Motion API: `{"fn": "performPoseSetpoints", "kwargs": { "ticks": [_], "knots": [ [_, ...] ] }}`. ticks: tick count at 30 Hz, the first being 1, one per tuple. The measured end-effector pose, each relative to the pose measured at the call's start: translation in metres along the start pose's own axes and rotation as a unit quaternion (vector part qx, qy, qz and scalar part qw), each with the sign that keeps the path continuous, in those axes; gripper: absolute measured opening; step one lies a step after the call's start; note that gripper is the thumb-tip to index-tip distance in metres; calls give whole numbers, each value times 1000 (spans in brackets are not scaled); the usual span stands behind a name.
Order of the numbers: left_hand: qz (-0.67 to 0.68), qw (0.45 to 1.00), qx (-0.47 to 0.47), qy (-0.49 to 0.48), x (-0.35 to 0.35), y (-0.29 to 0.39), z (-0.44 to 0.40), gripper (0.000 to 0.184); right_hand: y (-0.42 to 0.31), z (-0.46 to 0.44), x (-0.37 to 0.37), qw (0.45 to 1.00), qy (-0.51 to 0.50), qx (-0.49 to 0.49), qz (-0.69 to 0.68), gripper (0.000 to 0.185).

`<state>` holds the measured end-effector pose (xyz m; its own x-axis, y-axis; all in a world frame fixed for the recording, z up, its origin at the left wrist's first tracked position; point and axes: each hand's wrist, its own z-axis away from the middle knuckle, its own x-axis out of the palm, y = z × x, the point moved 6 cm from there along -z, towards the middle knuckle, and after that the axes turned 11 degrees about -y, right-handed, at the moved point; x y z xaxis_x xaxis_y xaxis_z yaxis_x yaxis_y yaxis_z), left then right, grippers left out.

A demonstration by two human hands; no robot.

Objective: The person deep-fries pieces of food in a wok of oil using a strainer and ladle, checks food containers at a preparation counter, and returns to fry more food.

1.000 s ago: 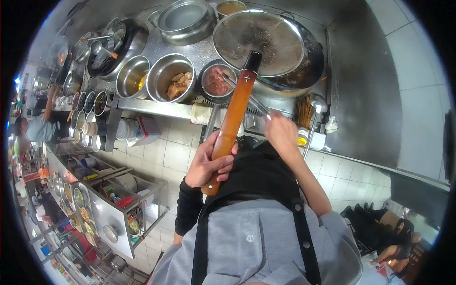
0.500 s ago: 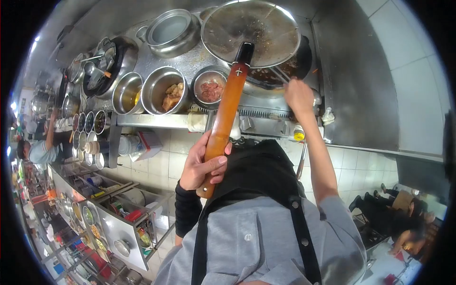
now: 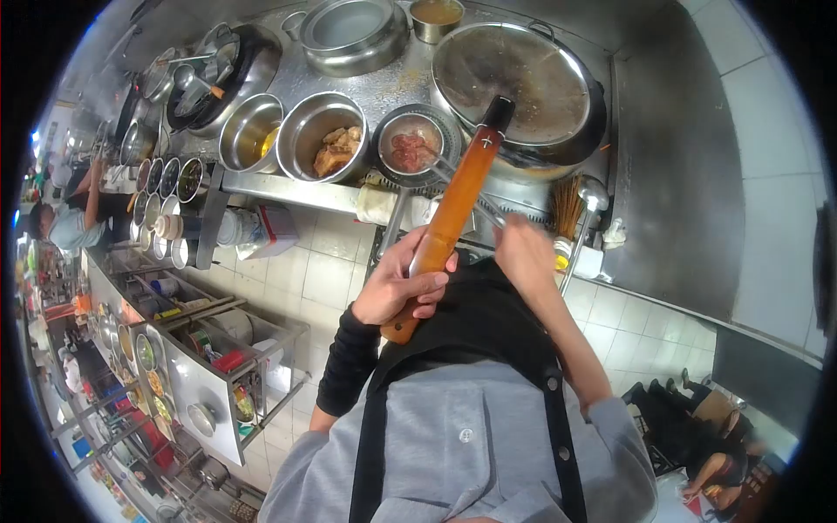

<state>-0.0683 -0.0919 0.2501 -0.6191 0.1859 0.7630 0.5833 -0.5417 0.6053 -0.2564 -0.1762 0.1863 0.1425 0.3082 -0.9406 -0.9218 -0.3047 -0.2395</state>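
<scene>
My left hand (image 3: pixel 405 288) is wrapped round a long wooden handle (image 3: pixel 453 213) with a black collar at its far end. That collar overlaps the near part of a wide, round, metal-rimmed vessel (image 3: pixel 514 83) with a brownish surface; how they join is hard to make out. My right hand (image 3: pixel 527 253), slightly blurred, is closed on a thin metal-shafted utensil (image 3: pixel 488 212). The shaft passes behind the wooden handle and reaches towards sliced raw meat (image 3: pixel 410 152) in a small metal bowl (image 3: pixel 384 161). The utensil's head is not clear.
Left of the meat stand a pot with brown chunks (image 3: pixel 324 131) and a pot with yellow liquid (image 3: pixel 251 135). A large lidded pot (image 3: pixel 353 44) stands behind. A bamboo brush (image 3: pixel 565 205) and a ladle (image 3: pixel 594 192) are at right. Sauce containers (image 3: pixel 190 179) and a co-worker (image 3: pixel 77 228) are at left.
My right hand has drawn the utensil back from the wok area towards the meat bowl. The wooden handle and the round vessel have shifted right; a small bowl behind now shows.
</scene>
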Motion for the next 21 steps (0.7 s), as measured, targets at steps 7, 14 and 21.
{"fn": "performPoseSetpoints", "kwargs": {
  "ticks": [7, 14, 21],
  "knots": [
    [-15, 1000, 6, 13, -1, -2, -6, 69, -48, -85, 63, 986, 20, -168, 3, 18],
    [-11, 1000, 28, -5, 0, 9, -5, 64, -16, -52, 28, 999, 12, -27, 26, 18],
    [-29, 999, 25, -9, 11, 24, -9, 62, 16, 15, -40, 994, 63, 31, -89, 23]
  ]
}}
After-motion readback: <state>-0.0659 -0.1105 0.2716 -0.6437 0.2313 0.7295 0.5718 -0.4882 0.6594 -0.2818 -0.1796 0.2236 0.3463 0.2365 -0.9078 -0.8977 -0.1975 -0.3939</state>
